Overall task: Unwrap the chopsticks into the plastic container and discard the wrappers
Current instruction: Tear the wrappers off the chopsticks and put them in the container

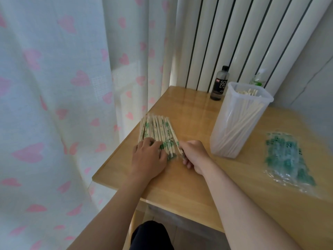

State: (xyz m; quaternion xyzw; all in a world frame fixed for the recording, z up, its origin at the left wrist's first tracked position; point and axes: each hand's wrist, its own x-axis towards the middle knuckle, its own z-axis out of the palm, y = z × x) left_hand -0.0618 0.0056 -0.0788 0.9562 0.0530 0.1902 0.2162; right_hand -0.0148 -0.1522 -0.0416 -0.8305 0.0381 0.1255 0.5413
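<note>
On the wooden table (pixel 180 186) stands a tall clear tub (pixel 232 87) with bare sticks (pixel 246 107) leaning inside. Empty wrappers (pixel 288 159) lie beside it. The left hand (pixel 149 157) rests flat, fingers loose, on a row of wrapped chopsticks (pixel 156 129). The right hand (pixel 194 156) pinches the end of one.

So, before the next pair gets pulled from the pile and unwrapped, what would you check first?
1. Wrapped chopsticks left to do: ok, a pile lies on the table.
2. Left hand steadying the pile: ok, it rests on it.
3. Right hand pinching only one pair: cannot tell, fingers hide the grip.
4. Plastic container upright, open, with room: ok.
5. Discarded wrappers kept apart from the pile: ok, they lie right of the container.
</note>
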